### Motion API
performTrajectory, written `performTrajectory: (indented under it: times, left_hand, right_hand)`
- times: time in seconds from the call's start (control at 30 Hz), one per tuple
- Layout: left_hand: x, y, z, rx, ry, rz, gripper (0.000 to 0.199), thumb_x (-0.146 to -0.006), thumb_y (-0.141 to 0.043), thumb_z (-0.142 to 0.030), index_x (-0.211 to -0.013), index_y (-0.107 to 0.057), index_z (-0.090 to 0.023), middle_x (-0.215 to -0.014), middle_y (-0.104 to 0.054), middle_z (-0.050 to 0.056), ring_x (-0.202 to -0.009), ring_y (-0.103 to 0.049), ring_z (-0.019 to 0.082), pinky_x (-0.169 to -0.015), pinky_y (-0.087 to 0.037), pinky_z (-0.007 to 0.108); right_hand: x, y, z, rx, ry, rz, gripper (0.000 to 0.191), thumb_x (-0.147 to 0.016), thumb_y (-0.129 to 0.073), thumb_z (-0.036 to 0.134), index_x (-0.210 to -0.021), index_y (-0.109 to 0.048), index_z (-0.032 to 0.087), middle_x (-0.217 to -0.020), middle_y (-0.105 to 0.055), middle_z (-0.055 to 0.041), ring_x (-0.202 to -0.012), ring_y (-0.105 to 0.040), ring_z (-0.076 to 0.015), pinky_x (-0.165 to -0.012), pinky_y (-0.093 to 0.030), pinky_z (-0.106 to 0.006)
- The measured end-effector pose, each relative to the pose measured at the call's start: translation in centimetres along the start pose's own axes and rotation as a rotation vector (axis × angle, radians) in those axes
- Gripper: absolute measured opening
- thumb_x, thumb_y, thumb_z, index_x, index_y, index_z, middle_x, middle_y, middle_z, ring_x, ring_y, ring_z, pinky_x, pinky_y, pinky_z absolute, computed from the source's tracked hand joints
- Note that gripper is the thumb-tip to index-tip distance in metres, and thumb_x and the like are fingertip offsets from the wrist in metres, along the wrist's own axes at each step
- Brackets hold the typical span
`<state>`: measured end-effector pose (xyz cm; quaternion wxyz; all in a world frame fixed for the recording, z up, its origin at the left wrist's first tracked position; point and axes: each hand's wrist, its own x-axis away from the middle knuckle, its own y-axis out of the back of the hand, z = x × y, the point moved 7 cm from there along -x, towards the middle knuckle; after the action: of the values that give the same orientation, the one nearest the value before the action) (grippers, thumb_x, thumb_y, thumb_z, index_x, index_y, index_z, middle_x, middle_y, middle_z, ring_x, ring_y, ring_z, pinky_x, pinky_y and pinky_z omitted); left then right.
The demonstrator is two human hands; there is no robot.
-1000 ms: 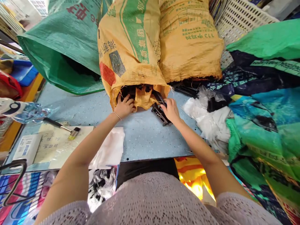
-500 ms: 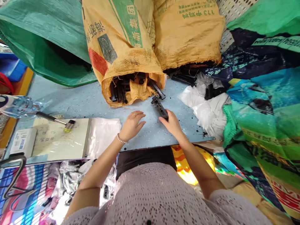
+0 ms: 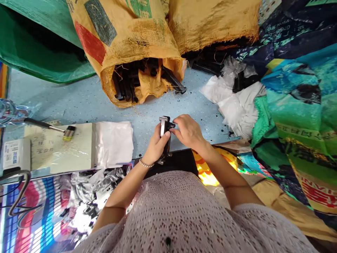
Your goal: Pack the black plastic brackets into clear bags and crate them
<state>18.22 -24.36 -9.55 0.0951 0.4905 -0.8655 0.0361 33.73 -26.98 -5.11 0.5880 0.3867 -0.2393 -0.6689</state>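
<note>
Mid-handling, frame centre: the left hand (image 3: pixel 156 148) gripped a black fitting (image 3: pixel 165 146), the right hand (image 3: pixel 191 133) pinched what looked like its side knob (image 3: pixel 172 125); turning that called for steady support.

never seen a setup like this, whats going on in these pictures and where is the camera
There is no robot here: a person works with two bare hands. One camera, worn on the head, looks forward and down; every picture comes from it.

The left hand holds a black-and-silver metal-looking part. The right hand has its fingertips at a small black stub on the part's side; whether they pinch it is unclear.

On the speckled blue table lies an open yellow woven sack, with black parts at its mouth. To the left, a black-handled hammer rests partly on a cream-coloured pad, between a white box and white sheets.
</note>
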Motion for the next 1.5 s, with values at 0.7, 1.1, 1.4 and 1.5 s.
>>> performTrajectory:
  times: [0.7, 1.1, 1.4, 1.5]
  left_hand:
    - [-3.0, 1.4, 2.9, -0.791, 0.071, -0.162, 0.069, -0.101, -0.041, -0.063, -0.148, -0.048, -0.013, -0.077, -0.073, 0.012, -0.079, -0.074, 0.032, -0.078, -0.055, 0.041]
    - [-4.4, 0.8, -1.4, 0.350, 0.007, -0.021, 0.061, -0.093, -0.047, -0.076, -0.120, -0.058, -0.022, -0.104, -0.072, 0.009, -0.082, -0.070, 0.019, -0.070, -0.057, 0.032]
    - [-2.4, 1.8, -1.9, 0.163, -0.008, -0.108, 0.044, -0.094, -0.057, -0.067, -0.110, -0.060, -0.025, -0.088, -0.065, 0.003, -0.069, -0.063, 0.016, -0.058, -0.054, 0.028]
    - [-3.0, 3.6, -1.9, 0.123, -0.027, -0.224, 0.043, -0.094, -0.057, -0.066, -0.109, -0.058, -0.025, -0.084, -0.062, 0.000, -0.063, -0.058, 0.013, -0.054, -0.049, 0.025]
  right_hand:
    - [-12.2, -0.1, -12.4, 0.117, -0.354, -0.183, 0.039, -0.101, -0.050, 0.045, -0.115, -0.065, 0.012, -0.115, -0.066, -0.0242, -0.115, -0.060, -0.0379, -0.099, -0.047, -0.058]
    - [3.4, -5.1, -0.8, -0.982, -0.408, 0.439, 0.046, -0.103, -0.040, 0.061, -0.103, -0.064, 0.022, -0.091, -0.073, -0.0080, -0.075, -0.068, -0.0202, -0.065, -0.054, -0.034]
    - [-6.2, -1.2, 1.1, -0.171, -0.057, 0.046, 0.052, -0.109, -0.024, 0.055, -0.082, -0.055, 0.024, -0.072, -0.060, -0.0038, -0.073, -0.059, -0.0204, -0.072, -0.046, -0.033]
    - [-4.0, -3.3, 3.0, -0.282, -0.017, 0.261, 0.055, -0.110, -0.022, 0.056, -0.080, -0.055, 0.023, -0.072, -0.062, -0.0020, -0.068, -0.058, -0.0168, -0.066, -0.042, -0.029]
